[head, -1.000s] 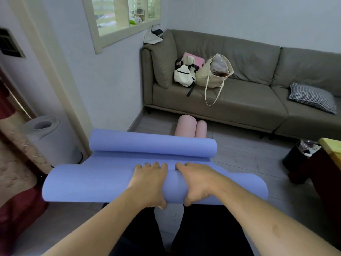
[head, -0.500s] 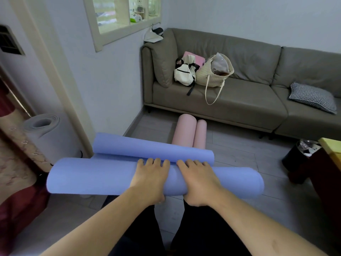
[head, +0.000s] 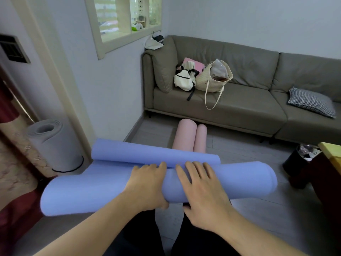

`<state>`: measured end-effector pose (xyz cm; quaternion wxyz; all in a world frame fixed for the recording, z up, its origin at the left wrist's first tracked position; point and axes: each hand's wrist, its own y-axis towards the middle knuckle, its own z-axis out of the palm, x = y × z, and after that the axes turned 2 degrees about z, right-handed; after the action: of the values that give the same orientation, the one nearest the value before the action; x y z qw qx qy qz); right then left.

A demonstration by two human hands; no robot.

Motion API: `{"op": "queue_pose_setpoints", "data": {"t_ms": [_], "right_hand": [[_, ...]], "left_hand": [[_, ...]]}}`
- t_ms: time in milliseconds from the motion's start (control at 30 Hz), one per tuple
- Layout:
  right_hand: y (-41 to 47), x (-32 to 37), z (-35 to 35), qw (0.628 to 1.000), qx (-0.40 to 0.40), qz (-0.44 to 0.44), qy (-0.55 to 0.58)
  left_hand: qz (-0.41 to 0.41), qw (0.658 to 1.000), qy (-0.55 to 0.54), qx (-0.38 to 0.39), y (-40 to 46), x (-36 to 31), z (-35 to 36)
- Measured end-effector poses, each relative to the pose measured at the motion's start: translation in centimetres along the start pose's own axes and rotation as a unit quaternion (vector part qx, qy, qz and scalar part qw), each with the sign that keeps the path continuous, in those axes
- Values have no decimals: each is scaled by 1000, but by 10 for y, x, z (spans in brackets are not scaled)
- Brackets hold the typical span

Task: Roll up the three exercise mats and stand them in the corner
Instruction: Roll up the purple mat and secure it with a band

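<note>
Hands lay on the blue mat [head: 230, 179]: left hand [head: 147, 183] curled round the roll, thumb beneath; right hand [head: 203, 193] pressed flat, fingers straight. Pink mat [head: 184, 134] lay beyond.

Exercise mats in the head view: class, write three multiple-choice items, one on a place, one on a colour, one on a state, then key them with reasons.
1. Where does the grey mat stand?
A. On the sofa
B. Upright by the door frame at the left
C. Under the window

2. What colour is the mat under the hands?
A. Blue
B. Green
C. Pink

3. In what state is the pink mat?
A. Spread flat
B. Standing upright
C. Lying on the floor, curled in from both ends

Key: 1 B, its spiral end faces up beside the frame. 2 A, the left hand and right hand rest on the blue mat. 3 C, two pink rolls lie side by side before the sofa.
</note>
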<state>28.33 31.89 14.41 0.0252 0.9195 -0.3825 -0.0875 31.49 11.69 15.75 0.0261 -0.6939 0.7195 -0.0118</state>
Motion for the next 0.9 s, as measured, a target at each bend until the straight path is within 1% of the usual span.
{"op": "queue_pose_setpoints", "data": {"t_ms": [67, 167, 233, 333, 467, 567, 633, 700, 833, 900], "right_hand": [[0, 3, 8, 1000, 24, 9, -8], [4, 2, 22, 997, 72, 4, -11], [8, -1, 24, 995, 103, 5, 2], [17, -4, 20, 992, 124, -1, 20], [39, -16, 8, 981, 176, 8, 79], [51, -19, 3, 972, 214, 15, 99], [49, -17, 5, 974, 199, 23, 103], [40, -15, 11, 983, 149, 22, 100], [12, -6, 32, 997, 63, 6, 48], [13, -6, 40, 998, 51, 12, 30]], "left_hand": [[5, 998, -24, 53, 3, 1, 0], [22, 991, -15, 132, 11, 0, 0], [30, 988, -12, 150, 14, 0, 2], [33, 992, -6, 126, 12, 2, 8], [24, 996, 62, 59, 5, -3, 18], [13, 997, 57, 51, 8, -2, 19], [12, 997, 40, 58, 12, 0, 16], [13, 997, 25, 67, 16, 3, 14], [22, 995, 1, 98, 26, 7, 10], [25, 993, -2, 114, 30, 6, 11]]}}
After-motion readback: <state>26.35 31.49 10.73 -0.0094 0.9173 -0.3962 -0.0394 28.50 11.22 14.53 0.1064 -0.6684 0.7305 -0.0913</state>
